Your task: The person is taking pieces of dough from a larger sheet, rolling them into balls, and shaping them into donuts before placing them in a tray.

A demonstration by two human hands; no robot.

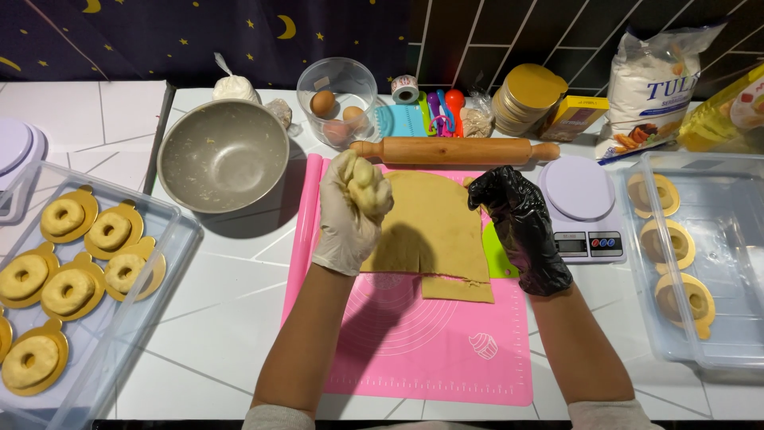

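Note:
My left hand (348, 219), in a white glove, is raised above the pink silicone mat (446, 350) and closed around a lump of pale dough (368, 189). A flat rolled sheet of dough (434, 235) lies on the mat, with a cut strip along its near edge. My right hand (521, 227), in a black glove, rests at the sheet's right edge with fingers curled at its top right corner. A green scraper (497, 256) peeks out under that hand.
A wooden rolling pin (454, 150) lies behind the mat. A metal bowl (223, 163), a clear tub with eggs (338, 99), a scale (582, 207) and a flour bag (652, 84) stand around. Trays of ring doughs on gold cards sit far left (72, 271) and right (692, 263).

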